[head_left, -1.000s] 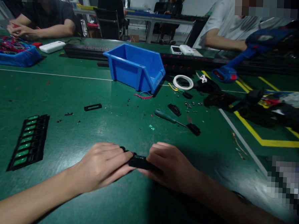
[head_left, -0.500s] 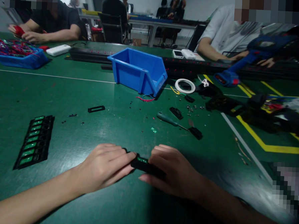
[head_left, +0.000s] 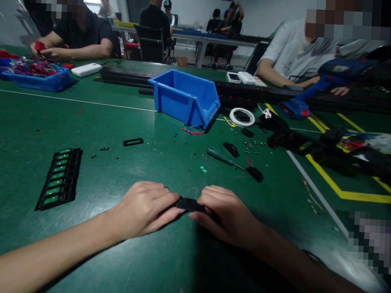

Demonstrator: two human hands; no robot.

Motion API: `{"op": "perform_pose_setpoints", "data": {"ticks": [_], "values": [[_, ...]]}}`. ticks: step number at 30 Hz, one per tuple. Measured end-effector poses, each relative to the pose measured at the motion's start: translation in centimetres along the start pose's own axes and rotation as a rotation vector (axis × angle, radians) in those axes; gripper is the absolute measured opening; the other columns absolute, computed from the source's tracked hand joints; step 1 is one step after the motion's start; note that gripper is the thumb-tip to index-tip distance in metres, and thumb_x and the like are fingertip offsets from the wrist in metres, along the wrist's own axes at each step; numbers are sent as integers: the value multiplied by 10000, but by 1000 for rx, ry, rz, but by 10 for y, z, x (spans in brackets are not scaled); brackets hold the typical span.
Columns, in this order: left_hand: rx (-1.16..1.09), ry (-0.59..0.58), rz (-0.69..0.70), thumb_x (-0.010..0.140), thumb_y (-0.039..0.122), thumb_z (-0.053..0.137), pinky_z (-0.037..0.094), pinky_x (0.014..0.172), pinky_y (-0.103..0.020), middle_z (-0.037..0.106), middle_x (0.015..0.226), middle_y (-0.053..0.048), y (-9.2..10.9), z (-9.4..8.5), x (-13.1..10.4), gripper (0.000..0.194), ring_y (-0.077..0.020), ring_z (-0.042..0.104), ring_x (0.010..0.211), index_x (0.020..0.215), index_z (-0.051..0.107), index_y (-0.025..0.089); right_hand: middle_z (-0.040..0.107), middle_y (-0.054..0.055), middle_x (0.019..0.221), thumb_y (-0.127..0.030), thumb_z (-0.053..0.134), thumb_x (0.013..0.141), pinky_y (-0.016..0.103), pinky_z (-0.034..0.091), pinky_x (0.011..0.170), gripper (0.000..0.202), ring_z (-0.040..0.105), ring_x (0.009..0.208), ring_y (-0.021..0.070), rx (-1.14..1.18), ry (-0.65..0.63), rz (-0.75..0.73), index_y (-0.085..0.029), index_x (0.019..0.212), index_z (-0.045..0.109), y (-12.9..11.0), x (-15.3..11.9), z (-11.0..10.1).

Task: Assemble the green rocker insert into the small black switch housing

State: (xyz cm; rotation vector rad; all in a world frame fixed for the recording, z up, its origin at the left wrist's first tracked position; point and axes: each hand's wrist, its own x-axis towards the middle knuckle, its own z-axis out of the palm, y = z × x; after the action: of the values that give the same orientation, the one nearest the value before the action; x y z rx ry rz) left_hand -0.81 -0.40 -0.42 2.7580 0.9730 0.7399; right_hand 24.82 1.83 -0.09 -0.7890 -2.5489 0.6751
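In the head view, the desk [head_left: 143, 270] has a smooth green surface, with a soft sheen near the arms and thin white and broad yellow lines across it. A blue bin [head_left: 171, 102], seemingly moulded plastic, stands there with smooth ribbed walls and a cut-away front. Near it lies a flat, glossy white ring [head_left: 241, 123]. A screwdriver [head_left: 219, 155] has a rounded green handle and a slim metallic shaft. To the left lie a thin black slotted frame [head_left: 125, 143] and a ridged black panel [head_left: 58, 178] set with a row of shiny green rectangles.

The black part [head_left: 190, 204] is short, narrow and bar-like, dark and rather matt, its finer detail blurred. It is just above the desk or on it, I cannot tell which, between both hands. The left hand [head_left: 149, 207] has its fingers curled firmly round one end; the right hand [head_left: 224, 213] grips the other, fingers bent over it and thumb beneath.
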Motion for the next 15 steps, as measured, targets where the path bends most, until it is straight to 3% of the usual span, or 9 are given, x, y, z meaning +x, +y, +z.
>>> {"op": "perform_pose_setpoints", "data": {"ticks": [6, 10, 13, 15], "values": [[101, 2, -58, 1016, 361, 497, 418, 602, -298, 674, 752, -36, 0, 5, -2, 256, -175, 617, 657, 1047, 649, 158, 469, -27, 678, -369, 585, 994, 291, 314, 644, 356, 446, 644, 149, -114, 94, 8, -201, 711, 452, 2, -1, 9], [218, -19, -91, 1020, 370, 479, 440, 607, -286, 677, 736, -30, -4, 5, -2, 271, -175, 638, 669, 962, 656, 173, 535, -10, 735, -350, 643, 968, 286, 365, 645, 225, 507, 678, 154, -98, 188, 112, -180, 833, 583, -7, 7, 3], [284, 21, -119, 1017, 336, 485, 451, 594, -275, 703, 756, -44, -15, 0, -2, 253, -178, 655, 665, 1024, 673, 168, 608, 17, 790, -289, 618, 987, 287, 424, 651, 117, 567, 709, 166, -8, 389, 238, -175, 970, 636, -44, 11, -4], [325, 44, -151, 1011, 318, 497, 468, 600, -271, 725, 779, -57, -26, -4, -3, 248, -183, 676, 677, 1078, 678, 164, 655, 32, 842, -270, 510, 1042, 266, 468, 639, 155, 620, 737, 159, 183, 372, 241, -171, 1029, 628, -86, 0, -2]]}}
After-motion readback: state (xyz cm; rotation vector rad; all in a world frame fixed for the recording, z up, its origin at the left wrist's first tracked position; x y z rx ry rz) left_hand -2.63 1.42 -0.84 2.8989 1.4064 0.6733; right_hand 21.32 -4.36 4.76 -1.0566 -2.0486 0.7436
